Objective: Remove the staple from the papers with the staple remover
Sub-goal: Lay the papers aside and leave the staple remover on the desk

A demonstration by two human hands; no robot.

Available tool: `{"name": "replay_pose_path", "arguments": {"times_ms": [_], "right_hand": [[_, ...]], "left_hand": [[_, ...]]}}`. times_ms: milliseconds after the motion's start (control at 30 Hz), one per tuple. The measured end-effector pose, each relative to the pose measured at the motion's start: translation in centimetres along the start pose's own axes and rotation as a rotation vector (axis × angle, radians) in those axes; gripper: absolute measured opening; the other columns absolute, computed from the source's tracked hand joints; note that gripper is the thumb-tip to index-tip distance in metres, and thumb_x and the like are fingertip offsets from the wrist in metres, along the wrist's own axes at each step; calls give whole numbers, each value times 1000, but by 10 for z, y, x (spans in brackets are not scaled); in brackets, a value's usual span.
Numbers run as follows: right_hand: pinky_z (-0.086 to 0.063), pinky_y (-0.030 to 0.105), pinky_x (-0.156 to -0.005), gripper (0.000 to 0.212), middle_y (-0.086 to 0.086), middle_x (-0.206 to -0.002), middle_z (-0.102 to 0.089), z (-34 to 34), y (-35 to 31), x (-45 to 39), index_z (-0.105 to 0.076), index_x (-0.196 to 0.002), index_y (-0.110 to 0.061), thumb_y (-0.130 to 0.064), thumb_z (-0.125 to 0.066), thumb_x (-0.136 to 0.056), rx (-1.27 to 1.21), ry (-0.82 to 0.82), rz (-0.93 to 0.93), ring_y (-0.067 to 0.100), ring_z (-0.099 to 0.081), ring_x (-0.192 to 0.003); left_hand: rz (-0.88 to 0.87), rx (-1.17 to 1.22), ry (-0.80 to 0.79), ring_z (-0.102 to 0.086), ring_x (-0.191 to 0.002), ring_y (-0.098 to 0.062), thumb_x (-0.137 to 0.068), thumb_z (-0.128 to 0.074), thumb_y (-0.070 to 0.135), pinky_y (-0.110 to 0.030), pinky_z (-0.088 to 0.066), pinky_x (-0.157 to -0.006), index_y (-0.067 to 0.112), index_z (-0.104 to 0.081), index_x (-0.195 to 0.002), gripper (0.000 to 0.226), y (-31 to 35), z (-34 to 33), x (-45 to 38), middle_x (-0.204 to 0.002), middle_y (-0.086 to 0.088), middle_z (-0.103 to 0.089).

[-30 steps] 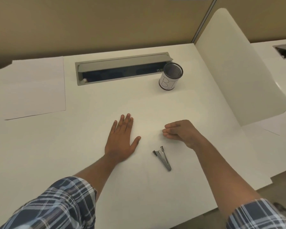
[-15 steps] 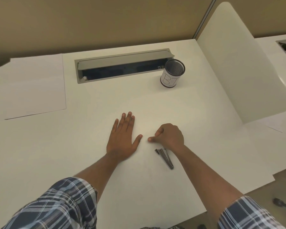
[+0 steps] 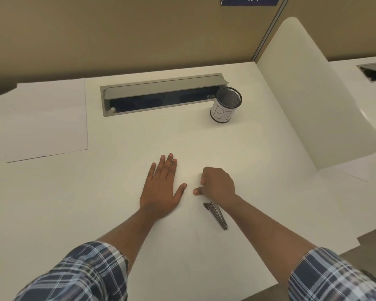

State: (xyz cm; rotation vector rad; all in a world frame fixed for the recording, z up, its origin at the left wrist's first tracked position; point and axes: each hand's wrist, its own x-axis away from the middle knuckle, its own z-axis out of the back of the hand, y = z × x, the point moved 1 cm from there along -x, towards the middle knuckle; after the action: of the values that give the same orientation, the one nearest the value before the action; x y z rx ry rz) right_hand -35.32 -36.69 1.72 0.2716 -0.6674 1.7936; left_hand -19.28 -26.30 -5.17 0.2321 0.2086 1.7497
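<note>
Left hand (image 3: 161, 187) lay flat, fingers straight, pressing the papers (image 3: 204, 246) to the desk (image 3: 52, 203); right hand (image 3: 217, 182) sat curled, seemingly empty, just beyond the staple remover (image 3: 216, 215). Remover looked light, rigid, metal: best pinched across its rear handles. Staple not discernible.
</note>
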Motion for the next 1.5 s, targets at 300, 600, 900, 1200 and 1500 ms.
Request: {"name": "replay_pose_path", "arguments": {"times_ms": [300,600,900,1200,1500], "right_hand": [[-64,30,-71,18,16,-88,-78,21,32,8,-63,-102,-1,-2,-75,-89,-900,-284,-164,19,-74,-69],[-65,27,-71,16,21,-92,-76,25,54,9,-60,-97,0,10,-70,-89,-1202,-222,-276,26,-75,-80],[-64,30,-68,24,17,-76,-74,24,48,3,-61,-88,-2,9,-81,-79,-1056,-48,-217,22,-74,-63],[-63,34,-73,22,18,-80,-78,61,33,-20,-65,-77,-4,8,-84,-74,-1021,143,-116,27,-76,-72],[-64,32,-79,20,11,-77,-78,133,16,-67,-70,-74,-12,6,-78,-77,-955,386,-15,19,-74,-73]], "left_hand": [[-2,6,-3,4,-157,-18,-100,-28,59,-45,-10,-126,14,-11,-161,77,-1,2,0,-170,0,-1],[-4,3,-5,5,-157,-17,-100,-28,59,-44,-8,-127,15,-10,-161,77,0,1,-1,-170,0,-1],[-20,-12,-29,6,-157,-20,-101,-28,57,-44,-8,-127,10,-10,-161,78,2,1,-3,-170,-5,0],[-81,-11,-82,15,-155,-17,-99,-22,64,-40,-4,-127,11,0,-161,85,-1,5,-43,-169,-3,11],[-115,-12,-65,14,-156,-18,-98,-21,67,-41,-6,-127,11,0,-161,87,0,7,-81,-169,-3,11]]}}
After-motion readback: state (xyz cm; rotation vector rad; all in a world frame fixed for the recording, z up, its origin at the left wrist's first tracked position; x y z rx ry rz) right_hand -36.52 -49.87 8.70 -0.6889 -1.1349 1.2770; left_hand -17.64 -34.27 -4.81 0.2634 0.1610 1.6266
